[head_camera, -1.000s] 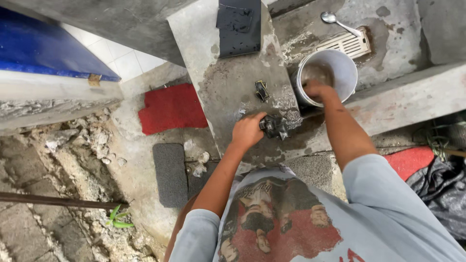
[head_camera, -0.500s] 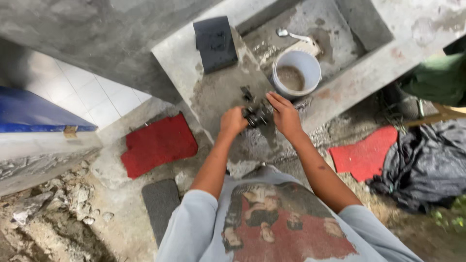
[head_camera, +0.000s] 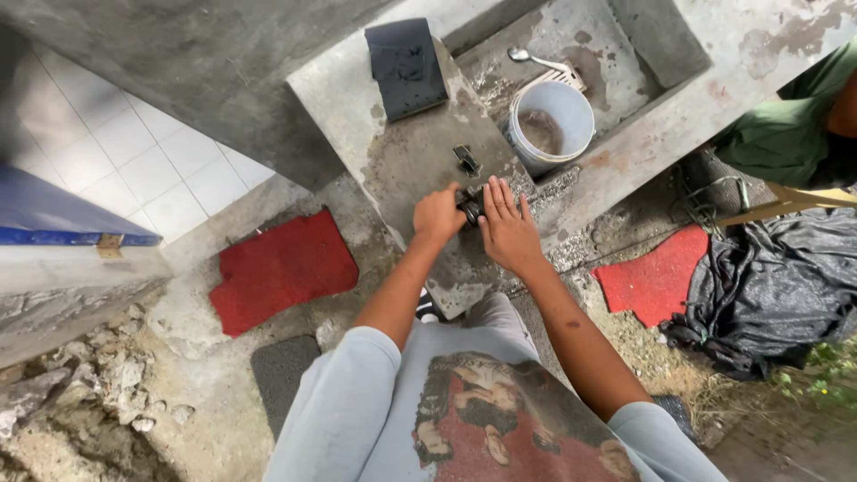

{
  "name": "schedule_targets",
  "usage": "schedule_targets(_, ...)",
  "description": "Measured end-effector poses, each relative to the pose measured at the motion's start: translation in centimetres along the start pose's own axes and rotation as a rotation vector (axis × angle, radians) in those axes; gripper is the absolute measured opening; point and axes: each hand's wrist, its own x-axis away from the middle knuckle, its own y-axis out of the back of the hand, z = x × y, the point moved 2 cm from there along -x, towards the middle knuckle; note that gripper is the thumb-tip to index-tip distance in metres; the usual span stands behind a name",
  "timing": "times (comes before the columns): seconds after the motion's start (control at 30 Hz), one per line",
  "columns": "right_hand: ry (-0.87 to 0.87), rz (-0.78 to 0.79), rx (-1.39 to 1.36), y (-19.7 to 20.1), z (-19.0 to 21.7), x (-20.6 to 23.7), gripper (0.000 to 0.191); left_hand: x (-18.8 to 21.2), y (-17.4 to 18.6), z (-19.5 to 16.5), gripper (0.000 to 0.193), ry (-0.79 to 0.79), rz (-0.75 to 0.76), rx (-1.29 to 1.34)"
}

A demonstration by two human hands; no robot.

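On concrete ledge [head_camera: 402, 161], small dark metal part [head_camera: 470, 204], both hands gripping

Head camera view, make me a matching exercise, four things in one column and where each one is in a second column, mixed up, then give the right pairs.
Things
1. white bucket
2. metal spoon
3. small dark part
4. dark flat pad

Places
A. between the left hand and the right hand on the concrete ledge
B. at the far end of the ledge, lying flat
C. standing in the concrete basin, against its near wall
D. lying on the basin floor behind the bucket

Pairs: 1-C, 2-D, 3-A, 4-B
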Motion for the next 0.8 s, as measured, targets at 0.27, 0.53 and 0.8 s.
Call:
schedule_targets(0.27,0.053,0.026,0.148,1.0,0.6,0.7,0.06,0.0,-0.4,-0.4,0.05,-0.012,-0.013,0.005)
schedule_targets(0.53,0.034,-0.047,0.079,-0.1,0.7,1.0,0.055,-0.1,-0.4,-0.2,0.046,0.027,-0.028,0.054)
schedule_targets(0.8,-0.417,-0.098,-0.598,0.3,-1.2,1.4,0.044,0.7,-1.2,-0.4,0.048,-0.01,-0.001,0.02)
